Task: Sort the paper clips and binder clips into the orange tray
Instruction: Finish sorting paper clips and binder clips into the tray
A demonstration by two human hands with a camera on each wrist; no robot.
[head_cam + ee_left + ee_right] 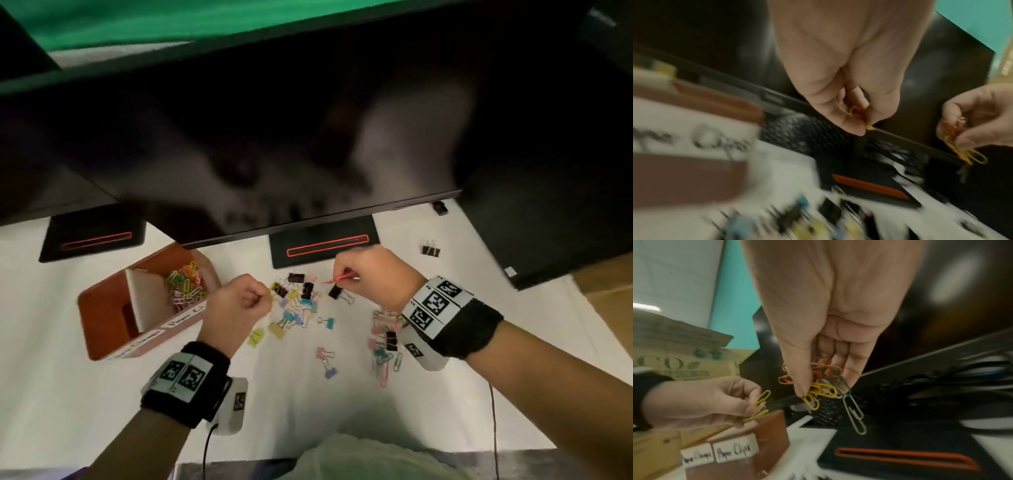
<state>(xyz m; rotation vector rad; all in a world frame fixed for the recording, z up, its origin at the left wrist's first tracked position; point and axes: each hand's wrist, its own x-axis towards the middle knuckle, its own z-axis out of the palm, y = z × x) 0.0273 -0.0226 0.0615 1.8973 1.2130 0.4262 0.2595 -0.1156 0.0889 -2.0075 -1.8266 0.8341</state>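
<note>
**Carry both handfuls of paper clips to the tray's far compartment**

Nearest, loose binder clips [291,317] lie scattered on the white tabletop [102,394], not yet sorted. Above them the left hand [236,305] pinches a few yellow paper clips [761,405], and the right hand [370,277] grips a tangled bunch of paper clips [822,379], one white clip dangling. Keep both pinches firm, move left over the orange tray [99,308], and release low over the pile of paper clips [185,284] already inside, so that the dangling clip does not fall short.
</note>
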